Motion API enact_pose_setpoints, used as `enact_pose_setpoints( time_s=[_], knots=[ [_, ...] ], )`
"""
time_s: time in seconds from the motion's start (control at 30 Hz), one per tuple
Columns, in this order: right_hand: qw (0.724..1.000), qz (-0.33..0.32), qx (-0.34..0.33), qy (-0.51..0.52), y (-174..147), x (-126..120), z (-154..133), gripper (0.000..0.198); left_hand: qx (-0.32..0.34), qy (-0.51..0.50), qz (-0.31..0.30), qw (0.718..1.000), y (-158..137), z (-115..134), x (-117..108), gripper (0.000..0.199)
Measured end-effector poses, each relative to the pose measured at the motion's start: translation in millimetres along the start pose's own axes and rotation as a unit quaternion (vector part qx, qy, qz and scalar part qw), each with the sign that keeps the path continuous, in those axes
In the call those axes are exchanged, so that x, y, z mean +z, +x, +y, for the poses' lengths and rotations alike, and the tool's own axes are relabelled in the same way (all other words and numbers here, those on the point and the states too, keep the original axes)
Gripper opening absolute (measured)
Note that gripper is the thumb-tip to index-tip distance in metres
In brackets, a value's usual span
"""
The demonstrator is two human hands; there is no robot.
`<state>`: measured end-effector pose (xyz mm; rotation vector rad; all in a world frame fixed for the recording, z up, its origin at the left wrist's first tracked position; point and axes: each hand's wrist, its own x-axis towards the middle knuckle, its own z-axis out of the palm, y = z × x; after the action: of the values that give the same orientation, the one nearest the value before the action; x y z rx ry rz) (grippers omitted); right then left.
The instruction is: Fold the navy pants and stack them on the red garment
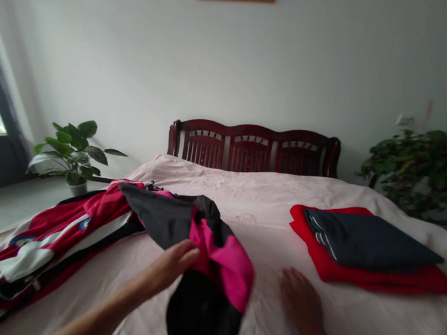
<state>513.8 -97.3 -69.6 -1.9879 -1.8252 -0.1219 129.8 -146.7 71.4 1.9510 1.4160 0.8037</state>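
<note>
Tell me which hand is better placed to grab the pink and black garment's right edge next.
Likely your right hand: it looks open and empty, just right of the garment, which your left hand holds.

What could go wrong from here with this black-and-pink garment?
The far end of the black-and-pink garment overlaps the clothes pile in view, so pulling might drag that along. Only the left hand holds it, so it could slip. The right hand, near the folded red-and-navy stack, might nudge that askew.

Bed (pixel 255 131) being covered by a pale sheet (pixel 275 239), clothes (pixel 70 233) being carried at left, folded red cloth (pixel 393 283) being carried at right
</note>
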Motion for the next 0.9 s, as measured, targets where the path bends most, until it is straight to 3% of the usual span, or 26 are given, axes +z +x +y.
enact_pose_setpoints(
  time_s=[0.07,0.17,0.3,0.5,0.9],
  knots=[
    [0.998,-0.006,0.038,0.053,3.0,-1.8,4.9,0.05,0.006,0.001,-0.042,0.999,-0.9,1.7,27.2,0.038],
    [0.992,-0.001,0.079,0.102,5.7,-2.7,9.3,0.053,0.01,0.083,0.021,0.996,-2.3,-17.0,42.4,0.034],
    [0.994,0.015,0.041,0.1,6.0,-0.2,8.2,0.047,-0.006,0.221,0.111,0.969,-4.4,-61.3,49.3,0.039],
    [0.997,0.052,-0.001,0.058,5.0,6.7,5.6,0.038,-0.024,0.275,0.147,0.95,-11.8,-110.1,70.8,0.044],
    [0.999,0.032,-0.003,0.018,3.8,5.4,1.0,0.041,0.012,0.314,0.14,0.939,-12.5,-118.0,71.8,0.046]
  ],
)
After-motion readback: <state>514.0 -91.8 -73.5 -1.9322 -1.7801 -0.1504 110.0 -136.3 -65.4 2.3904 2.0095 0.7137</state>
